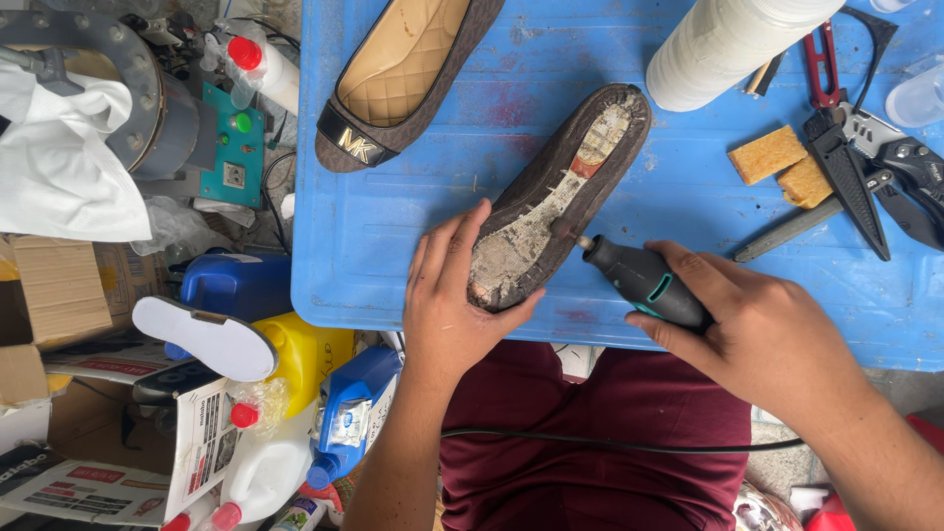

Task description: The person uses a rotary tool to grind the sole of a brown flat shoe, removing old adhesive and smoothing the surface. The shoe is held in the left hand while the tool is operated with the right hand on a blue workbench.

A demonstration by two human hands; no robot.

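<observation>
An upturned brown flat shoe (pixel 560 202) is laid sole-up on the blue table (pixel 413 236), its heel close to the near edge and its toe pointing toward the far right. The outsole is seen stripped; pale, crusted adhesive residue is exposed along the middle of the sole. The heel end is pinned by the left hand (pixel 452 295), whose grip is closed over the shoe, fingers spread on the left flank and thumb wrapped under the near end. A corded rotary tool (pixel 644 280) is held in the right hand (pixel 762 339), the grip closed fully around its dark body; the small bit is set against the right margin of the sole, near the waist.

Hazards are judged as follows. The left thumb and fingertips lie close to the bit, so a skip off the hard residue could carry the bit into the hand. The shoe is restrained by hand pressure alone, so rotation or sliding toward the near edge is possible under side load. The upper's edge could be gouged if the bit is tilted outward. The black cord (pixel 610 442) is draped across the lap and could snag and jerk the tool. Dust may be thrown toward the face.

A second brown flat shoe (pixel 403 84) is lying upright near the far-left corner. Two yellow sponges (pixel 782 167), black-handled shears (pixel 885 172) and a white cylindrical container (pixel 728 39) are noted toward the far right.
</observation>
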